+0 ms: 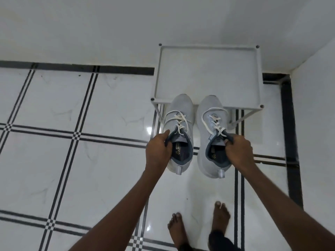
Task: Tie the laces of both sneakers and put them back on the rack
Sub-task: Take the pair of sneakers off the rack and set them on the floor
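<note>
Two light grey sneakers with white laces hang side by side in front of a white rack point(208, 49). My left hand point(157, 151) grips the collar of the left sneaker point(181, 105). My right hand point(239, 151) holds the right sneaker point(208, 107) by its tongue and collar. Both toes point away from me and overlap the rack's front edge. The laces run loosely across the uppers; I cannot tell whether they are knotted. The rack's top shelf is bare.
The rack stands against a white wall in a corner, with another wall point(317, 124) close on the right. The floor point(72, 160) is glossy white tile with black stripes. My bare feet point(221, 216) stand just behind the sneakers.
</note>
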`<control>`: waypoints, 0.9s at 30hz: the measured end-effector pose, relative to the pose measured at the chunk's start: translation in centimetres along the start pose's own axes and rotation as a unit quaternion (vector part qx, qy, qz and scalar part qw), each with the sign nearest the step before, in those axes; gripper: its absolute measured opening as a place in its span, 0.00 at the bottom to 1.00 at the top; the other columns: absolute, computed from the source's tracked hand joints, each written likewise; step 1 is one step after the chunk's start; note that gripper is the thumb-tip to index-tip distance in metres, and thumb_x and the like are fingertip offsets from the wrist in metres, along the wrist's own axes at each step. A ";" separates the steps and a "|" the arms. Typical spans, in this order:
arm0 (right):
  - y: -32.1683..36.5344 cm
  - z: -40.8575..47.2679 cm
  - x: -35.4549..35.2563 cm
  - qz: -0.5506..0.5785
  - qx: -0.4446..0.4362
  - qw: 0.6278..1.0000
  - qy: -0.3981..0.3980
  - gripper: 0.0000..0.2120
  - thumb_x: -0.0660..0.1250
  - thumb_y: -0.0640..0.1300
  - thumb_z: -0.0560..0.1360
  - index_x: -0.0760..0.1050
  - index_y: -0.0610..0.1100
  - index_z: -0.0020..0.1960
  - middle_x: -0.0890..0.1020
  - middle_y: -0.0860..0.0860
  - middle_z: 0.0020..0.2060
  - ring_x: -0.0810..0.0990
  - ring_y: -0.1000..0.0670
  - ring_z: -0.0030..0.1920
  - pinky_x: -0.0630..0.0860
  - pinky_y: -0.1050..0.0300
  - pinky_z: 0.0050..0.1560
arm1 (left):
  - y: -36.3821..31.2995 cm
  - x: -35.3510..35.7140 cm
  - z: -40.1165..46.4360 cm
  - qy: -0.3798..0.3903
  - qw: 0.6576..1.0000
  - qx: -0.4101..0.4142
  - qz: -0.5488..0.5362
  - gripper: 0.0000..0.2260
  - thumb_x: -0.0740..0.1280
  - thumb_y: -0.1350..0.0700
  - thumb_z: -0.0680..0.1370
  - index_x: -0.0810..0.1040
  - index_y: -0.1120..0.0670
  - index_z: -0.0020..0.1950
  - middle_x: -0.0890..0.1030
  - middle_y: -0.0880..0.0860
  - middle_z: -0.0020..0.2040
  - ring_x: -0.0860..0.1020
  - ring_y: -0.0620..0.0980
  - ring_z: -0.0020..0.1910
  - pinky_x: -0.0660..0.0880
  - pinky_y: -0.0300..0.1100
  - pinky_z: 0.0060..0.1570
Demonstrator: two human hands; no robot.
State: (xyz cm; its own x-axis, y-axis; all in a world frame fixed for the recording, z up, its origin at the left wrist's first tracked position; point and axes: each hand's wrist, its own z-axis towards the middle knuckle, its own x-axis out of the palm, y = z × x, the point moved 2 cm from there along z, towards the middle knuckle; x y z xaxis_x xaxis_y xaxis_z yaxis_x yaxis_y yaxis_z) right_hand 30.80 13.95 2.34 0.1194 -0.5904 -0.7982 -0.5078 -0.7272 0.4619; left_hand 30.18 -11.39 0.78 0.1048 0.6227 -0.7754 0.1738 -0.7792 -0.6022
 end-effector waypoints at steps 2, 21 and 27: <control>-2.5 -0.6 3.9 -0.005 0.015 1.000 0.011 0.11 0.60 0.36 0.77 0.79 0.33 0.53 0.82 0.35 0.47 0.80 0.34 0.48 0.72 0.49 0.45 | 2.7 2.6 -1.4 0.006 1.000 -0.012 0.010 0.19 0.64 0.59 0.78 0.77 0.52 0.69 0.84 0.55 0.54 0.82 0.55 0.52 0.69 0.38 0.47; -18.2 12.0 37.2 -0.038 0.038 0.998 0.030 0.09 0.59 0.35 0.78 0.75 0.30 0.53 0.81 0.31 0.50 0.78 0.30 0.54 0.71 0.46 0.49 | 27.7 32.4 3.1 -0.009 0.998 -0.053 0.035 0.19 0.63 0.61 0.78 0.76 0.56 0.69 0.84 0.56 0.57 0.82 0.56 0.53 0.80 0.50 0.53; -15.0 12.2 38.1 -0.083 -0.029 0.994 -0.062 0.27 0.64 0.43 0.71 0.66 0.36 0.68 0.73 0.34 0.66 0.70 0.31 0.67 0.73 0.39 0.59 | 29.3 33.1 3.5 -0.033 0.998 -0.029 0.042 0.19 0.63 0.57 0.79 0.75 0.54 0.70 0.83 0.53 0.59 0.82 0.52 0.52 0.79 0.45 0.51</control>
State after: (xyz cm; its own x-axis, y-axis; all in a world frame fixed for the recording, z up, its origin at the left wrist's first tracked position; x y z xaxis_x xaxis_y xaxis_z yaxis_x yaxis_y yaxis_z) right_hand 32.58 6.62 -39.74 0.0893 -0.4158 -0.9051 -0.4403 -0.8316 0.3386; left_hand 35.35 -13.88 -43.17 0.0569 0.5472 -0.8351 0.2246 -0.8220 -0.5234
